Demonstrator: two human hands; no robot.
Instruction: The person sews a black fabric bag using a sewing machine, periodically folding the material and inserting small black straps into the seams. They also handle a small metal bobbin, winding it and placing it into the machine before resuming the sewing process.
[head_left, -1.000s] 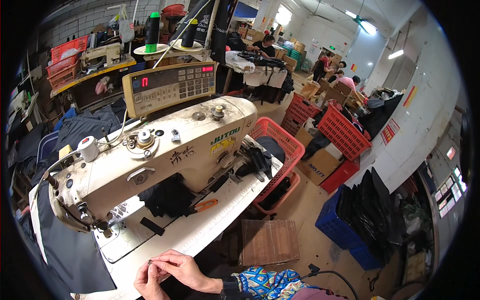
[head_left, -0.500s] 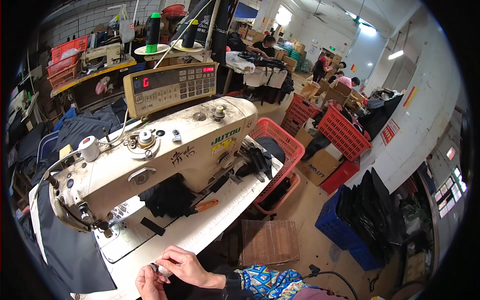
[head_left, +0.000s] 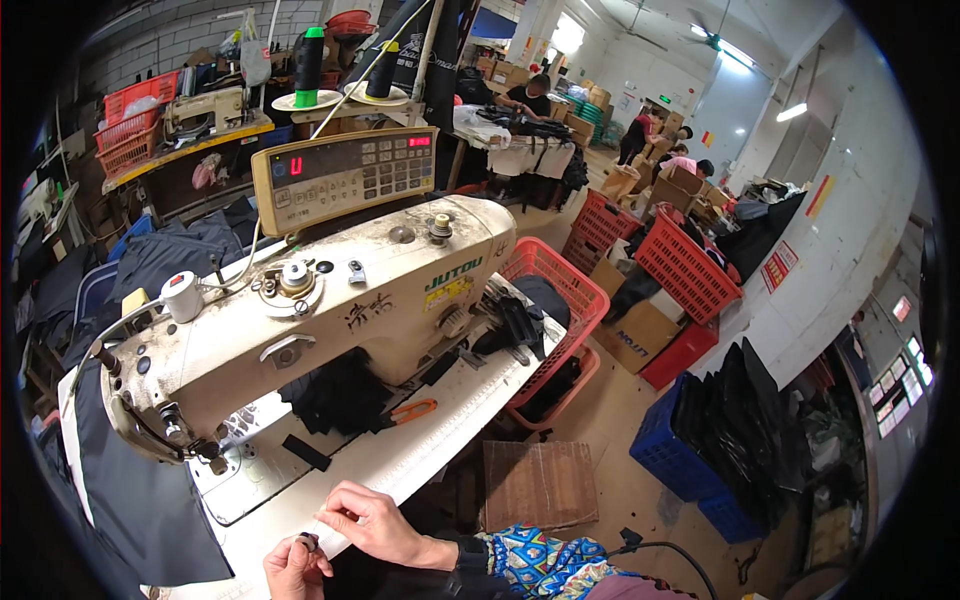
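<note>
At the near edge of the white sewing table [head_left: 430, 455], my left hand [head_left: 293, 568] is closed, with a small dark, rounded piece [head_left: 308, 541] between thumb and forefinger. Just to its right, my right hand [head_left: 372, 527] makes a pinch; whatever lies at its fingertips is too small to make out. The two hands are slightly apart. Beyond them stands a cream sewing machine [head_left: 330, 310], its needle end to the left. Near the needle plate [head_left: 235, 490] lies a short black strip [head_left: 306, 453]. Orange-handled snips [head_left: 412, 411] rest beside a bunched black cloth [head_left: 342, 395] under the machine arm.
A control panel [head_left: 345, 180] with a red display stands behind the machine. Black fabric [head_left: 150, 510] covers the left side. Right of the table are a red basket [head_left: 575, 300], a cardboard box [head_left: 540, 485] and a blue crate [head_left: 672, 440] of black pieces. Other people work far back.
My hands have drawn slightly apart, the left moving a little left and down with the small dark piece. The panel's red display has changed.
</note>
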